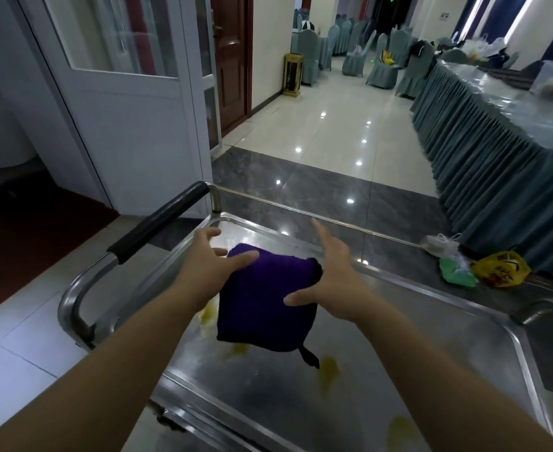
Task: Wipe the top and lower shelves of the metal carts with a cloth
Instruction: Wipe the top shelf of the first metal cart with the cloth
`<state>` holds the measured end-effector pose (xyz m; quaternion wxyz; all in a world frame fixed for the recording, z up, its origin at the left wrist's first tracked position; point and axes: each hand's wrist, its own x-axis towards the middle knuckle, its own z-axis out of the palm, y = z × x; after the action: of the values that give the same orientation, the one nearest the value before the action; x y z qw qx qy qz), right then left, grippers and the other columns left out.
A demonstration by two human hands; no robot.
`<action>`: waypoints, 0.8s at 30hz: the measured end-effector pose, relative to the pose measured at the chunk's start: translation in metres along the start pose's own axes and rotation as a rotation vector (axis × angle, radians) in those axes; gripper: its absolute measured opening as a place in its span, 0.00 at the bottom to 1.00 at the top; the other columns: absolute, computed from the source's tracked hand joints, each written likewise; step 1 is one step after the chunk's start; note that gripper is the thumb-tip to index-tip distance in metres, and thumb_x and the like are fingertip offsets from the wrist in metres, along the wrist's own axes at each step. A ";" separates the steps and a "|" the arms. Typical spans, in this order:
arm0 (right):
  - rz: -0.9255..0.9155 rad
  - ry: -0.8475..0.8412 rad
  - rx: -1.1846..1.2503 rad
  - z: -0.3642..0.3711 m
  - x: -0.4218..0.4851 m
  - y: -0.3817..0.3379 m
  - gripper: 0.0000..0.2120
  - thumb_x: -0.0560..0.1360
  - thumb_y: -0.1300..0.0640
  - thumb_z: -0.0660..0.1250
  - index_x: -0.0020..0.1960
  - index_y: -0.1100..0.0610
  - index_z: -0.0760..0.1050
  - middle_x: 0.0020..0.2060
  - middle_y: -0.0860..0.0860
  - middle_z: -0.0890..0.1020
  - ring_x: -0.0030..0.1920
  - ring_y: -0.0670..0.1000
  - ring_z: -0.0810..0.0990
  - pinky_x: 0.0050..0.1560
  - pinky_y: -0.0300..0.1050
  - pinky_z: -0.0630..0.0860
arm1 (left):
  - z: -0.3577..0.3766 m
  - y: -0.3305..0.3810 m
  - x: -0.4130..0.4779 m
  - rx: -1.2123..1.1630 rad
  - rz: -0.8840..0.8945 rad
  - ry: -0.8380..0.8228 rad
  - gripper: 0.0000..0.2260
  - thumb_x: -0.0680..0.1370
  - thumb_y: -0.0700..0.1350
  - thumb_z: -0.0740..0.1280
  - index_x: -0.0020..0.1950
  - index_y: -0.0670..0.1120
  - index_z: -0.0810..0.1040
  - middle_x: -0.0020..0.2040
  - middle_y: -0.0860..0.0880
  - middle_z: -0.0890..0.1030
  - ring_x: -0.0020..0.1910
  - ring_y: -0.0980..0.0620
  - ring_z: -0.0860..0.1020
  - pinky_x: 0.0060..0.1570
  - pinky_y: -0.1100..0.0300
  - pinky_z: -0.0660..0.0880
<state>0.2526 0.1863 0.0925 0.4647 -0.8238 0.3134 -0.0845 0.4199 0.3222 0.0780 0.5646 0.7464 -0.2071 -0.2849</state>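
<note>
Over the top shelf (399,337), left hand (203,272) and right hand (340,288) flank the cloth (268,305), fingers (318,229) spread. Wiping the stains (329,370) probably comes next.

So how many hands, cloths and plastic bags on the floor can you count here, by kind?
Hands: 2, left hand and right hand
Purple cloth: 1
Floor bags: 3, white bag, green bag, yellow bag
Total: 6

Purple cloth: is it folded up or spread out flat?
Folded: the purple cloth is a thick, compact square pad on the cart's top shelf, not a flat sheet.
</note>
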 end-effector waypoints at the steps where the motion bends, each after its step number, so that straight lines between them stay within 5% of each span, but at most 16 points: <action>1: 0.006 -0.030 -0.071 0.008 0.003 -0.002 0.59 0.56 0.56 0.83 0.75 0.39 0.50 0.74 0.45 0.43 0.72 0.58 0.55 0.63 0.51 0.69 | -0.006 -0.002 0.004 0.117 0.025 -0.061 0.37 0.61 0.49 0.79 0.66 0.56 0.65 0.62 0.50 0.69 0.57 0.50 0.71 0.43 0.62 0.72; 3: 0.024 -0.083 -0.222 0.023 0.011 -0.005 0.55 0.56 0.55 0.83 0.75 0.45 0.56 0.73 0.43 0.40 0.72 0.58 0.56 0.65 0.52 0.69 | -0.018 -0.006 0.011 0.409 0.104 -0.186 0.42 0.57 0.47 0.82 0.66 0.59 0.67 0.69 0.51 0.63 0.61 0.51 0.66 0.42 0.68 0.68; 6: 0.035 -0.136 -0.364 0.045 0.028 -0.013 0.43 0.59 0.54 0.81 0.70 0.49 0.66 0.71 0.48 0.51 0.70 0.57 0.58 0.66 0.54 0.68 | -0.037 -0.015 0.025 0.676 0.241 -0.319 0.40 0.57 0.45 0.82 0.66 0.56 0.71 0.65 0.55 0.64 0.57 0.58 0.64 0.38 0.77 0.63; 9: 0.000 -0.169 -0.432 0.064 0.048 -0.027 0.28 0.65 0.55 0.77 0.64 0.51 0.74 0.58 0.50 0.71 0.56 0.51 0.71 0.56 0.44 0.73 | -0.062 -0.021 0.044 0.751 0.375 -0.343 0.27 0.62 0.48 0.79 0.59 0.54 0.77 0.53 0.58 0.72 0.53 0.57 0.70 0.40 0.74 0.64; 12: 0.055 -0.232 -0.423 0.082 0.065 -0.040 0.16 0.71 0.52 0.71 0.58 0.50 0.77 0.48 0.47 0.79 0.48 0.48 0.77 0.51 0.45 0.76 | -0.090 -0.029 0.064 0.935 0.549 -0.317 0.15 0.69 0.58 0.71 0.54 0.58 0.77 0.44 0.62 0.75 0.50 0.55 0.68 0.44 0.64 0.64; 16: 0.117 -0.251 -0.286 0.112 0.085 -0.052 0.17 0.71 0.49 0.70 0.59 0.46 0.73 0.48 0.44 0.79 0.48 0.45 0.78 0.48 0.41 0.76 | -0.115 -0.034 0.093 0.815 0.537 -0.456 0.13 0.70 0.57 0.70 0.53 0.59 0.75 0.42 0.61 0.77 0.43 0.61 0.75 0.44 0.62 0.74; 20: 0.113 -0.166 -0.212 0.140 0.105 -0.054 0.15 0.70 0.46 0.70 0.56 0.43 0.74 0.47 0.43 0.80 0.46 0.45 0.79 0.48 0.44 0.78 | -0.125 -0.034 0.123 0.735 0.499 -0.529 0.24 0.70 0.56 0.71 0.64 0.60 0.68 0.50 0.59 0.78 0.48 0.60 0.76 0.51 0.62 0.76; 24: 0.279 -0.101 -0.064 0.147 0.133 -0.040 0.09 0.71 0.48 0.69 0.52 0.46 0.76 0.44 0.47 0.81 0.43 0.47 0.81 0.47 0.47 0.80 | -0.134 -0.032 0.156 0.707 0.565 -0.334 0.23 0.73 0.57 0.68 0.66 0.52 0.70 0.60 0.53 0.75 0.54 0.56 0.74 0.55 0.59 0.73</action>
<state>0.4384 0.2261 0.0234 0.4607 -0.7898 0.4037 0.0325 0.6252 0.3290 0.0445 0.2906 0.7513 -0.5736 -0.1484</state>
